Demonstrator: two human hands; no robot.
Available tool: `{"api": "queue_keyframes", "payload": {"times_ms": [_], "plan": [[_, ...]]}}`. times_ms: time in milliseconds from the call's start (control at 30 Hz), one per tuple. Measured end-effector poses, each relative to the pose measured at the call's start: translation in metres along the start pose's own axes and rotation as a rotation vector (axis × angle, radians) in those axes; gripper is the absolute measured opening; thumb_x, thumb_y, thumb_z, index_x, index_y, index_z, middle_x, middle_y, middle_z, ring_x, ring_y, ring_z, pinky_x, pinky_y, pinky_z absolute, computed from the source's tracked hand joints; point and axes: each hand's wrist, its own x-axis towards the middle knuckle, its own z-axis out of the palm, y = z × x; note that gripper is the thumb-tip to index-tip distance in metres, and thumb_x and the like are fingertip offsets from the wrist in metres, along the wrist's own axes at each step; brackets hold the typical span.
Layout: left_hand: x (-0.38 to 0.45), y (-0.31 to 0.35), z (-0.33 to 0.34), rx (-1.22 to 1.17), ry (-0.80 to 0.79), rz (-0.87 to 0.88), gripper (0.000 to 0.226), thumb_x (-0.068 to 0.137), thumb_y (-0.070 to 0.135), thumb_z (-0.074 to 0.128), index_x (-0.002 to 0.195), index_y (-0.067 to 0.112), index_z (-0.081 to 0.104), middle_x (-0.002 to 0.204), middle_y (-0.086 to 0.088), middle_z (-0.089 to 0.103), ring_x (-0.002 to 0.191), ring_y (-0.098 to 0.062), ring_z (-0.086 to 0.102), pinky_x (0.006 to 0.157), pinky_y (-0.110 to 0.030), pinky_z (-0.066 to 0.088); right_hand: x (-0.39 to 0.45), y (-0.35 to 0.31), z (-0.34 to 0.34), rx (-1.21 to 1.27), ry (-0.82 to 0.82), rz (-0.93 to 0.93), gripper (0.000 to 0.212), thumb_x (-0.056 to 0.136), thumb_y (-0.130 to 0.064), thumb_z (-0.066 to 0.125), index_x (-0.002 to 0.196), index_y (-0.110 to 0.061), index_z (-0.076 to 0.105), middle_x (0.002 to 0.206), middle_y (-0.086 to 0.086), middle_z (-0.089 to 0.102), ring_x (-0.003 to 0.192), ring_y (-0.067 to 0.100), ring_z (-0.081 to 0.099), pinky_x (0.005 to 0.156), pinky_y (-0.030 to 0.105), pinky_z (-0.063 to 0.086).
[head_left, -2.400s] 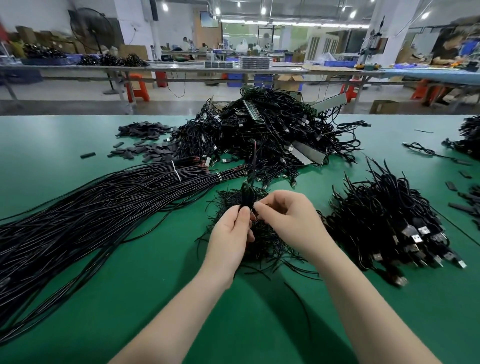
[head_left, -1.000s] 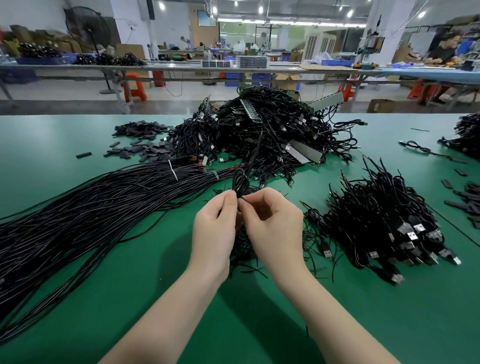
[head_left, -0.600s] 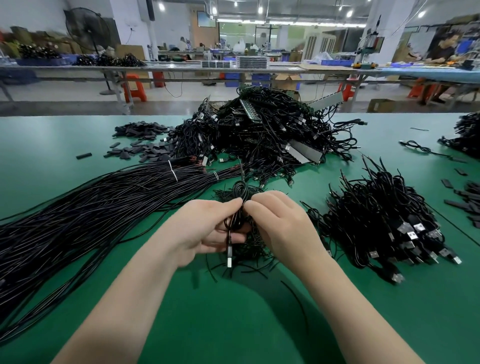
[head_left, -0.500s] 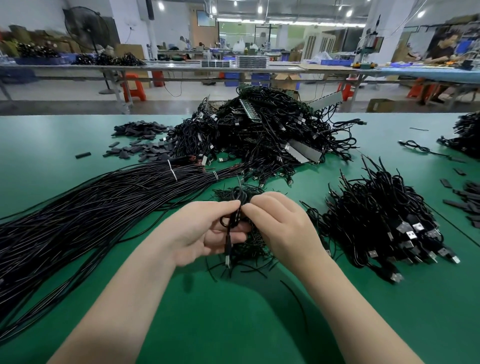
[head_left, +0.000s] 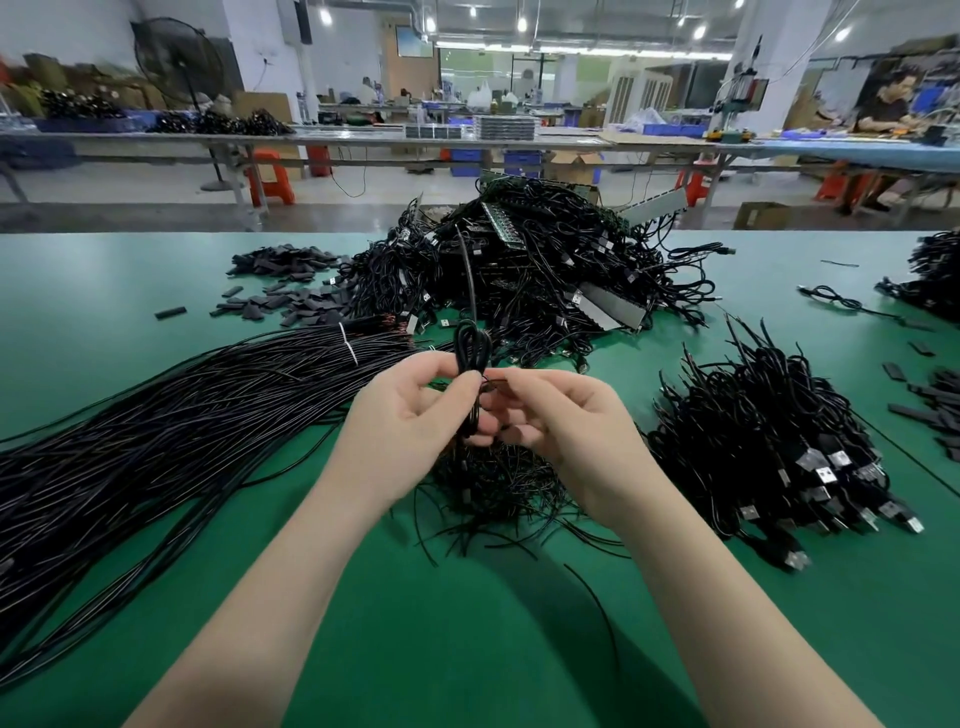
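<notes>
Two hands are up over the green table (head_left: 467, 649), on the near side of the big tangled heap (head_left: 530, 270), and it looks like the tying step. The left hand (head_left: 405, 415) has thumb and forefinger closed tight round the neck of a small coiled cable (head_left: 471, 345), the other fingers curled in behind. The loop stands above the knuckles, and one loose tail rises straight up in front of the heap.

The right hand (head_left: 561, 431) pinches what looks like a thin wire tie (head_left: 493, 383) right at that neck. Its thumb and forefinger are nearly shut on the tie, the rest loosely curled. It's too fine to say whether the tie is round the coil yet.

So the coil sits between both sets of fingertips, touching both, off the table and nearer us than the heap. Under the hands lies a nest of spare ties (head_left: 498, 483).

Next, I'd say, the tie gets wrapped and twisted, with the left pinch holding firm so the loops don't spring open. After that it probably joins the finished pile (head_left: 769, 431), right of the heap and nearer. The long uncoiled cables (head_left: 182, 415) lie left of the heap.
</notes>
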Motion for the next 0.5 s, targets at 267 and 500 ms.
{"api": "queue_keyframes", "payload": {"times_ms": [267, 500], "plan": [[-0.004, -0.005, 0.003, 0.113, -0.014, 0.051, 0.015, 0.094, 0.022, 0.061, 0.090, 0.035, 0.066, 0.070, 0.008, 0.074, 0.068, -0.006, 0.073, 0.063, -0.013, 0.052, -0.002, -0.002, -0.007, -0.076, -0.004, 0.094, 0.016, 0.067, -0.029, 0.078, 0.082, -0.023, 0.080, 0.074, 0.002, 0.074, 0.067, 0.007, 0.067, 0.060, 0.016, 0.052], [-0.004, -0.006, -0.001, 0.174, -0.097, 0.228, 0.018, 0.091, 0.025, 0.060, 0.098, 0.039, 0.067, 0.084, 0.018, 0.074, 0.078, -0.003, 0.071, 0.072, -0.017, 0.054, -0.003, -0.012, -0.014, 0.214, -0.199, 0.457, 0.011, 0.073, -0.024, 0.071, 0.069, -0.016, 0.077, 0.067, -0.004, 0.066, 0.054, 0.002, 0.058, 0.049, 0.011, 0.049]]}}
